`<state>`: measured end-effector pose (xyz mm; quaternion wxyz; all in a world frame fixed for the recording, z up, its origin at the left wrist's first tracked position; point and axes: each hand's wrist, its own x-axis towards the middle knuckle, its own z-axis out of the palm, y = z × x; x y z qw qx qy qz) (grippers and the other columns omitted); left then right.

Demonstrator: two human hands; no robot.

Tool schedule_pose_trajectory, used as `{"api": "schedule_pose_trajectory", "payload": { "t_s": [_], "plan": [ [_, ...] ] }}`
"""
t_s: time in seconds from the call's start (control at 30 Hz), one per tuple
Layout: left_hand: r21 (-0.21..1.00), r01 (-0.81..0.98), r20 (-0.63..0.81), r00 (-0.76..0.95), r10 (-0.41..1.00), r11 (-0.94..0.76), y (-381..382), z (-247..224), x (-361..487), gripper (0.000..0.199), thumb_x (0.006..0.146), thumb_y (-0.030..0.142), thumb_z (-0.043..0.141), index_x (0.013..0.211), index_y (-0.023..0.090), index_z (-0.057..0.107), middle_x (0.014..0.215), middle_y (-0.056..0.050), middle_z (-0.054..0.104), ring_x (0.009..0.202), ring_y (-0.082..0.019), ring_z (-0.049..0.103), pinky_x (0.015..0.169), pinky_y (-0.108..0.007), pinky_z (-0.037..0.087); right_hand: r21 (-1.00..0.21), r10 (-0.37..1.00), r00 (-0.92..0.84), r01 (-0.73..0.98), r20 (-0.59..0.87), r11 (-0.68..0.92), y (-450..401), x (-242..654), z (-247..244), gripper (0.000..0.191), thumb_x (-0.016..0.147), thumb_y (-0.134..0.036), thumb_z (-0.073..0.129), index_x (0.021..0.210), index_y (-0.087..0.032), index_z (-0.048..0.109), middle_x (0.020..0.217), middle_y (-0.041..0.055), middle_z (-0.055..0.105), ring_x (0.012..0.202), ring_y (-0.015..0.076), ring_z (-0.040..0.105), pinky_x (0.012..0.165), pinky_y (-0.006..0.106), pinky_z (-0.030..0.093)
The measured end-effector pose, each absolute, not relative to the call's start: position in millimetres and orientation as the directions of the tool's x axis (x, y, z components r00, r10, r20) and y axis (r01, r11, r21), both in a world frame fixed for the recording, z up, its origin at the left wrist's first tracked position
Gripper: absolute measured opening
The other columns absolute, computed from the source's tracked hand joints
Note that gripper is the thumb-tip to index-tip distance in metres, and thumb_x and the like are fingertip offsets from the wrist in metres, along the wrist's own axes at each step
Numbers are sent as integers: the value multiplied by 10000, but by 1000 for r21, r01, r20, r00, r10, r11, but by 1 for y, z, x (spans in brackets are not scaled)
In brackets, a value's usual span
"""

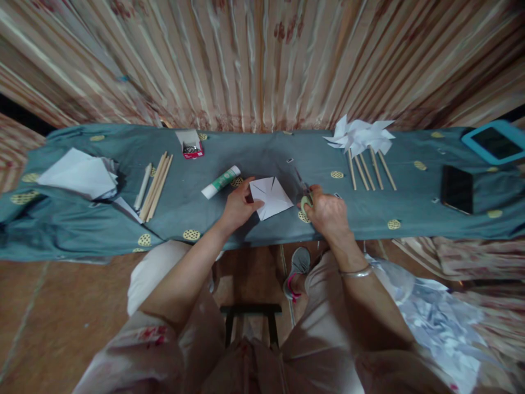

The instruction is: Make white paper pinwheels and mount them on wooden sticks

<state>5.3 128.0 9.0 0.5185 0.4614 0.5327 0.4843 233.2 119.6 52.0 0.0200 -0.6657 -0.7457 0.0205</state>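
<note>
A white paper square [272, 200] with slits cut in from its corners is pinched at its left edge by my left hand [240, 206]. My right hand [328, 212] is closed around the light green handles of a pair of scissors [305, 201], whose blurred blades point up and to the left, just right of the paper. Beside my left hand, a green and white glue stick [221, 181] lies on the cloth.
The cloth-covered table [262, 158] bears a paper stack [80, 174], wooden sticks [156, 189], a small red box [191, 149], paper pinwheels [361, 135] on sticks, a phone [456, 189] and a blue-framed tablet [494, 141]. Crumpled paper [441, 320] lies low at the right.
</note>
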Motion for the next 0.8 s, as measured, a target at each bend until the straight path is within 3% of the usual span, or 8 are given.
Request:
{"api": "schedule_pose_trajectory", "payload": {
  "t_s": [0.13, 0.3, 0.37, 0.47, 0.6, 0.8],
  "plan": [
    [991, 113, -71, -36, 997, 75, 126, 7, 1, 798, 578, 114, 793, 1339, 168, 560, 1036, -92, 751, 925, -264, 726, 925, -421, 556, -16, 994, -108, 994, 5, 108, 120, 233, 52, 379, 924, -342, 540, 1197, -92, 622, 867, 233, 743, 834, 353, 710, 708, 390, 464],
    [875, 484, 21, -14, 1000, -12, 124, 8, -9, 766, 722, 148, 742, 1441, 157, 479, 1241, -146, 694, 898, -242, 719, 909, -435, 572, 39, 997, -78, 996, -2, 78, 122, 229, 55, 335, 929, -353, 538, 1153, -122, 629, 879, 193, 755, 860, 324, 714, 715, 349, 452],
    [785, 614, 101, 16, 995, -89, 123, 8, -13, 706, 763, 161, 723, 1430, 160, 490, 1382, -169, 614, 1053, -270, 690, 964, -454, 555, 55, 997, -81, 995, -19, 82, 123, 228, 57, 331, 934, -361, 532, 1147, -126, 625, 886, 186, 756, 871, 313, 717, 721, 336, 450],
    [600, 767, 250, 91, 964, -228, 120, 10, -15, 568, 819, 181, 690, 1370, 154, 553, 1508, -174, 504, 1331, -324, 529, 1118, -511, 442, 63, 995, -94, 993, -45, 97, 125, 228, 58, 332, 945, -369, 518, 1142, -121, 620, 901, 193, 758, 895, 311, 724, 733, 330, 456],
    [429, 833, 276, 249, 929, -350, 113, 13, -6, 371, 927, 145, 518, 1275, 160, 645, 1438, -124, 593, 1362, -306, 487, 1149, -516, 396, 74, 991, -111, 990, -71, 116, 126, 228, 60, 333, 954, -345, 500, 1168, -113, 605, 939, 207, 761, 934, 319, 732, 757, 336, 472],
    [370, 826, 185, 383, 905, -425, 104, 13, 13, 364, 996, 182, 428, 1297, 147, 630, 1439, -127, 600, 1403, -275, 461, 1195, -525, 317, 81, 982, -148, 984, -117, 158, 124, 228, 68, 366, 949, -281, 487, 1253, -94, 572, 976, 217, 764, 953, 338, 742, 787, 361, 487]
  ]
}}
